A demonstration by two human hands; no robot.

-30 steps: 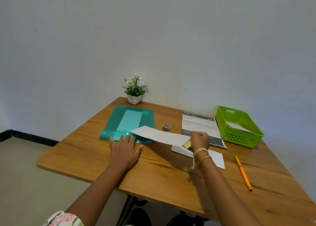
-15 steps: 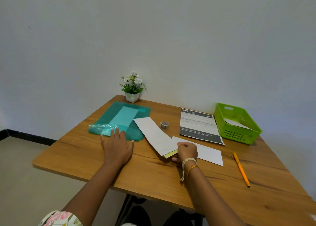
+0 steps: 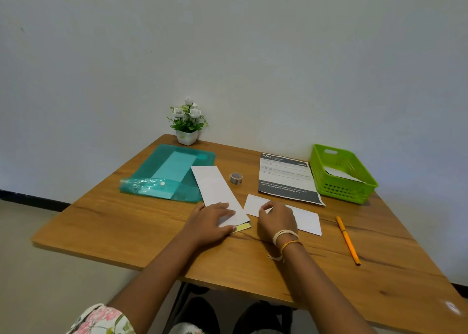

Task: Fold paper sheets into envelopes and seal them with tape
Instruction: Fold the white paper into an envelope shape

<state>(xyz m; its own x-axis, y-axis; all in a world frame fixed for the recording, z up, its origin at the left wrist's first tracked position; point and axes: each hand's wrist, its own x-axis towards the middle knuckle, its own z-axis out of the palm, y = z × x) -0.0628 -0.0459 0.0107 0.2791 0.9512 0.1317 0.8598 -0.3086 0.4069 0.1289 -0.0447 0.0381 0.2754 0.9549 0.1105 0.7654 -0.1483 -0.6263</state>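
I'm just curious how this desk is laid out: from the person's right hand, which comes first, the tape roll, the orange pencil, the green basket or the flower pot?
From the right hand:
1. Tape roll, just beyond, slightly left.
2. Orange pencil, to the right.
3. Green basket, far right.
4. Flower pot, far back left by the wall.

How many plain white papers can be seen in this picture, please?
3: a long folded sheet under the left hand, a sheet under the right hand, and one in the green basket. More may be hidden.
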